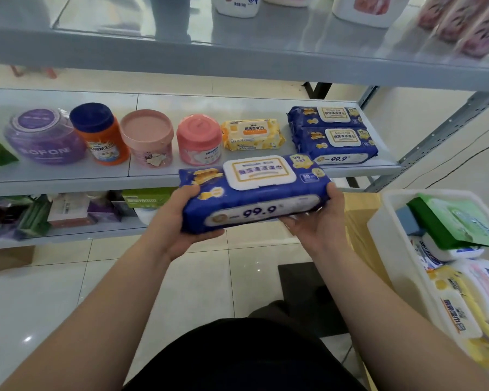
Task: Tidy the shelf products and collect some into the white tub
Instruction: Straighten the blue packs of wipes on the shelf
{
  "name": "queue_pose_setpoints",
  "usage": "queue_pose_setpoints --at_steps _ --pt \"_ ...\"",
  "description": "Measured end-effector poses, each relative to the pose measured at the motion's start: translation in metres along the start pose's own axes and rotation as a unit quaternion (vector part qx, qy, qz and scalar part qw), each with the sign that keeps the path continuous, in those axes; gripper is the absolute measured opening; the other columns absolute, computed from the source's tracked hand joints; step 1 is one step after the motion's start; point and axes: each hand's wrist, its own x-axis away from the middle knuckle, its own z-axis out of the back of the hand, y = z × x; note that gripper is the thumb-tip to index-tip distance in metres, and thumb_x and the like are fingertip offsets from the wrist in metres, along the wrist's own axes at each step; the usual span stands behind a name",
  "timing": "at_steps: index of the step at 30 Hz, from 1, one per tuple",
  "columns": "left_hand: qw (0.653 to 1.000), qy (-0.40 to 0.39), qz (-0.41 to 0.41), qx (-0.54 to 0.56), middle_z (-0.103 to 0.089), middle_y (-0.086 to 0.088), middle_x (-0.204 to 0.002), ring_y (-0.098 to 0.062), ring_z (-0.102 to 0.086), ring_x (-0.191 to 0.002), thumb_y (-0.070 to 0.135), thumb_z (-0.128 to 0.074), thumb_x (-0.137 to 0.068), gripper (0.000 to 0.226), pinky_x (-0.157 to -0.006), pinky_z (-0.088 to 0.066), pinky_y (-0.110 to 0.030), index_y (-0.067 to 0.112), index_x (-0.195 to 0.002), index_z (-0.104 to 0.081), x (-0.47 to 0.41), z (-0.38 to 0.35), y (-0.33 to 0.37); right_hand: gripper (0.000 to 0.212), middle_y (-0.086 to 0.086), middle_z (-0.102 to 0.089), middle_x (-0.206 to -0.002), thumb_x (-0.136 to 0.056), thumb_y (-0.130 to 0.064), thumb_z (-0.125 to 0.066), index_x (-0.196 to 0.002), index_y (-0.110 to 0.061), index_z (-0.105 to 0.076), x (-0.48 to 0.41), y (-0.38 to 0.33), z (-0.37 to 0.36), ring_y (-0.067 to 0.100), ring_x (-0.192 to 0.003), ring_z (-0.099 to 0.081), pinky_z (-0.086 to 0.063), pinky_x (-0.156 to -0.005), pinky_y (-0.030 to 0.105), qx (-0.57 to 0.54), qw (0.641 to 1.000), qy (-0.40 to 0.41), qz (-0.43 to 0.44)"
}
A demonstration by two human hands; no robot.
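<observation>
Blue and shiny, the wipes pack (251, 193) is in the middle of the frame, held up in the air in front of the middle shelf (68, 176). The left hand (178, 221) holds its left end and the right hand (319, 224) holds its right end. Each grip is closed round the pack, with the thumb on top and the fingers under it (the pack hides most of the fingers). The pack has a white lid on top and "99.9" on its front.

Behind it, at the right end of the middle shelf, two more blue packs (339, 142) lie close together. Just left of them is a small yellow pack (251, 135). Then come a pink jar (199, 142), a pink pot (147, 136), an orange bottle (99, 134) with a dark blue cap, and a purple jar (43, 136) far to the left.

The white tub (384, 230) is at the right edge of the frame, low down, near the right hand but not touching it. Inside it lie a green pack (458, 221), a long yellow pack (460, 311) and some white ones
</observation>
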Motion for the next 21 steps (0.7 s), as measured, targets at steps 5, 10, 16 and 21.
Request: queue_pose_setpoints --at_steps 5,10,16,21 --pt "0.988 -0.056 0.115 0.087 -0.072 -0.012 -0.108 -0.035 -0.071 -0.084 0.039 -0.078 -0.062 0.06 -0.05 -0.054 -0.03 0.016 -0.115 -0.065 -0.012 0.042 -0.009 0.035 -0.013 -0.071 -0.094 -0.076 -0.028 -0.082 -0.103 -0.015 -0.062 0.001 -0.027 -0.015 0.006 -0.095 -0.066 -0.051 -0.085 0.029 0.109 0.989 -0.098 0.008" --pt "0.933 -0.205 0.255 0.149 -0.062 -0.015 -0.125 -0.035 -0.069 -0.086 0.036 -0.093 -0.049 0.083 -0.041 -0.053 -0.027 0.015 -0.126 -0.067 -0.029 0.065 -0.035 0.016 0.007 -0.059 -0.103 -0.096 -0.021 -0.053 -0.083 -0.027 -0.062 0.007 -0.031 -0.031 0.02 -0.091 -0.063 -0.054 -0.068 0.039 0.232 0.957 -0.162 0.066" --pt "0.902 -0.24 0.301 0.194 -0.054 -0.019 -0.134 -0.036 -0.07 -0.085 0.052 -0.082 -0.07 0.081 -0.046 -0.056 -0.027 0.014 -0.138 -0.059 -0.041 0.079 -0.055 0.018 0.012 -0.055 -0.129 -0.098 -0.015 -0.053 -0.096 -0.028 -0.066 0.009 -0.03 -0.032 0.027 -0.111 -0.063 -0.059 -0.073 0.046 0.272 0.941 -0.188 0.077" --pt "0.917 -0.223 0.272 0.187 -0.061 -0.02 -0.127 -0.035 -0.07 -0.079 0.04 -0.093 -0.053 0.084 -0.039 -0.05 -0.024 0.012 -0.128 -0.066 -0.038 0.078 -0.052 0.023 0.007 -0.062 -0.111 -0.106 -0.004 -0.042 -0.102 -0.02 -0.058 0.006 -0.027 -0.026 0.024 -0.1 -0.064 -0.058 -0.071 0.038 0.247 0.949 -0.189 0.054"
